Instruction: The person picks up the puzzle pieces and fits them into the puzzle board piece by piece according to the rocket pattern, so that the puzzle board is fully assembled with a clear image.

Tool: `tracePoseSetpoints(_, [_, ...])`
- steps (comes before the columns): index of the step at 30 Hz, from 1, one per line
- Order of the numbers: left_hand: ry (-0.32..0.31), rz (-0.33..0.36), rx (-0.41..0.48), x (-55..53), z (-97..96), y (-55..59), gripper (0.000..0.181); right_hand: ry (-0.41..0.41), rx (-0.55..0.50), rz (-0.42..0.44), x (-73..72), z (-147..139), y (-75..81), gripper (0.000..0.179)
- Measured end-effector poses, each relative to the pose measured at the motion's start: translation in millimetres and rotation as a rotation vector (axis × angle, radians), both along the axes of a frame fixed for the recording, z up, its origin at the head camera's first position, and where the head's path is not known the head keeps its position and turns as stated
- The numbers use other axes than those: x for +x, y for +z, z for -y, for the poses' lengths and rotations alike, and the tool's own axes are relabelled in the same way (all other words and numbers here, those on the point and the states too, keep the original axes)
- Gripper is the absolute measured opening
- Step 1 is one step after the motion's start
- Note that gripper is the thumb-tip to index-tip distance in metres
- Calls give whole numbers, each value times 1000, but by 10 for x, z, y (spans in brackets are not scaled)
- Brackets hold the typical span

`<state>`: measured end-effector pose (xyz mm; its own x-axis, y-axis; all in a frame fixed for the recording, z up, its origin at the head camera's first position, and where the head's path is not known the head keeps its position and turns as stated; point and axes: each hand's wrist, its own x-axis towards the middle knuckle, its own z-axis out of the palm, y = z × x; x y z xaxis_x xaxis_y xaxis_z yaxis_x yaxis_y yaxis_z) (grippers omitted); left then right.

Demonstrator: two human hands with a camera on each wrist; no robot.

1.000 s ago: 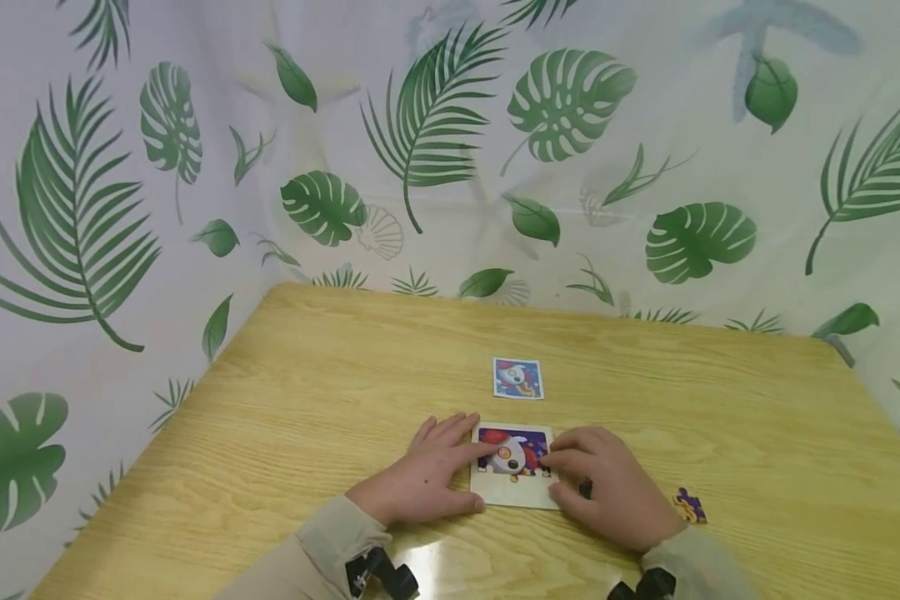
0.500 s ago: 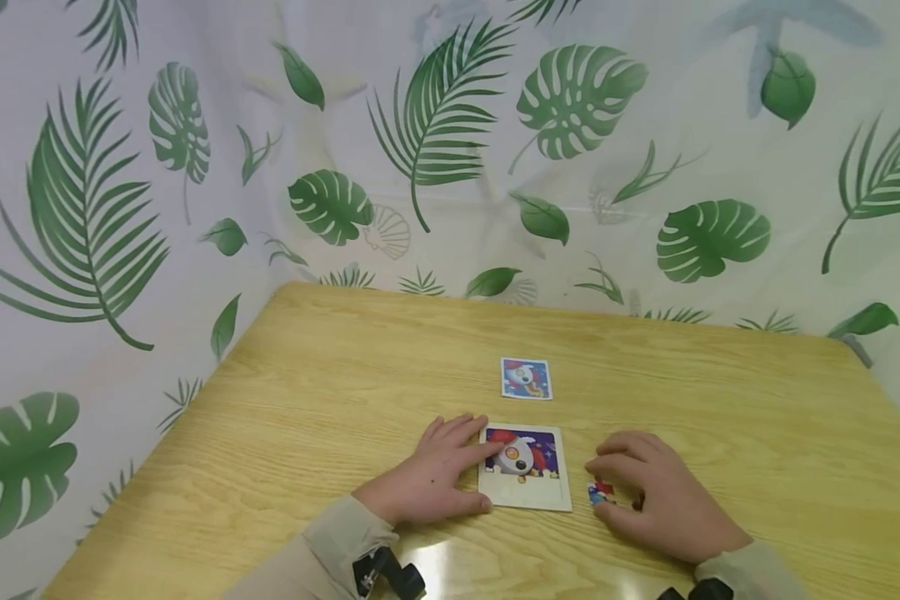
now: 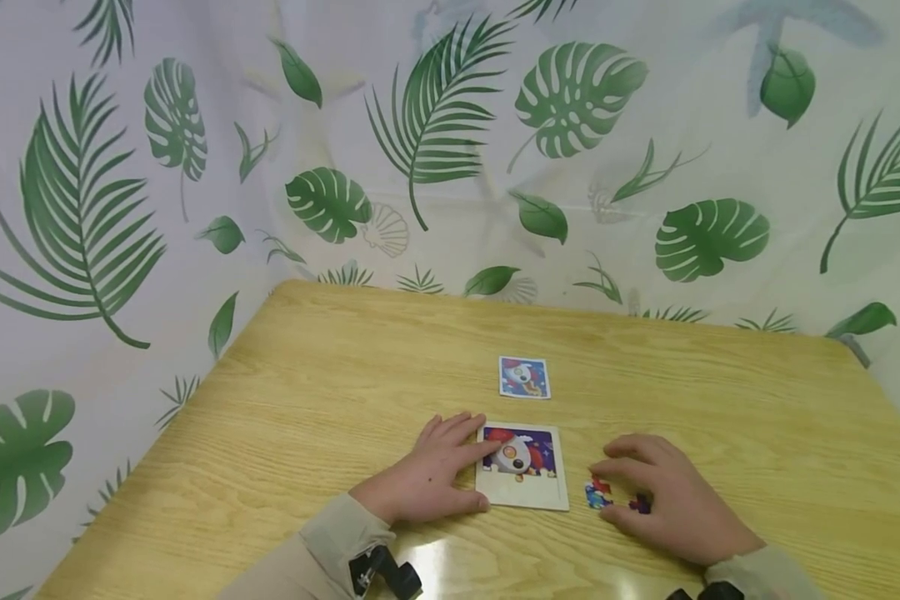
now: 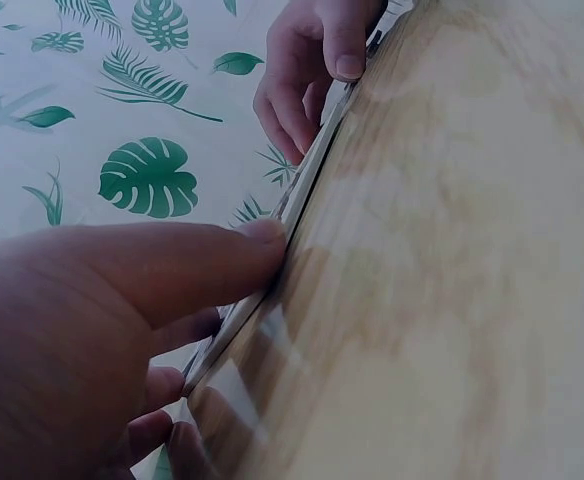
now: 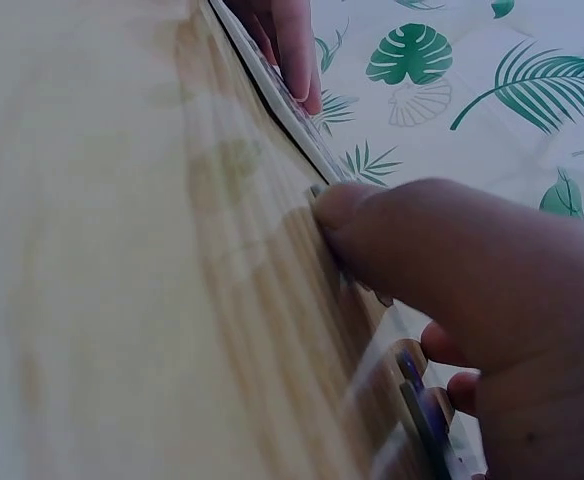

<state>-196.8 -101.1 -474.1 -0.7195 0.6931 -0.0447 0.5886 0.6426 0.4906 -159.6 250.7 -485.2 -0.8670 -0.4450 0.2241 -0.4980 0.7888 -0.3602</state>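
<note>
"Hanging across the top and left of the frame, what's that?"

"White cloth point(image 3: 480, 125) printed with green leaves. Below it, a wood-grain bench point(image 3: 330, 375) fills the lower part."

"And the hands?"

"Left hand point(image 3: 433, 477) at lower centre, fingers extended and spread. Right hand point(image 3: 671, 504) at lower right, palm down, thumb and fingers curved."

"Holding anything?"

"The left rests on the left side of the puzzle board point(image 3: 521, 496), index finger on the picture. Its upper part is filled; the lower part is a bare pale strip. For the right, I can't tell whether it pinches anything."

"What's smaller?"

"A picture card point(image 3: 525, 377), just above the board, near the frame's centre. Smallest, right of the board: a red-and-blue puzzle piece point(image 3: 597, 493) by the right thumb, and a dark purple piece point(image 3: 642, 504) partly hidden under that hand."
</note>
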Motion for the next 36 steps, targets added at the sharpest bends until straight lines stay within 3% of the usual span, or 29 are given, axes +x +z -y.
tracePoseSetpoints(17, [-10, -20, 8, -3, 6, 1, 76, -9, 31, 23, 7, 50, 32, 44])
tracePoseSetpoints(36, [-3, 3, 17, -7, 11, 4, 73, -42, -49, 55, -7, 109, 50, 30])
